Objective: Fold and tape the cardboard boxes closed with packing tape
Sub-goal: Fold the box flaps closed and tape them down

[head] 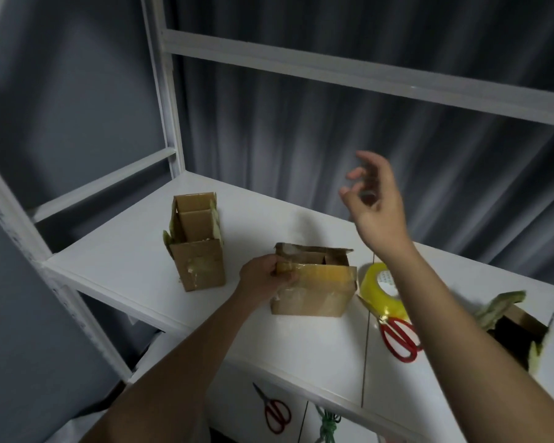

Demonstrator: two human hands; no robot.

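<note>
A small cardboard box (314, 290) sits mid-shelf, its front flap folded down under yellowish tape and its back flap still raised. My left hand (263, 276) grips the box's left top corner, fingers curled over the taped flap. My right hand (373, 199) is raised in the air above and right of the box, fingers loosely spread, holding nothing. A roll of yellow packing tape (383, 290) lies just right of the box. A taller open box (195, 243) stands to the left. A third open box (515, 327) is at the right edge.
Red-handled scissors (397, 338) lie in front of the tape roll on the white shelf (115, 263). A second pair of red scissors (274, 410) and a green cord (328, 423) lie on the lower level. White shelf posts stand at left and behind.
</note>
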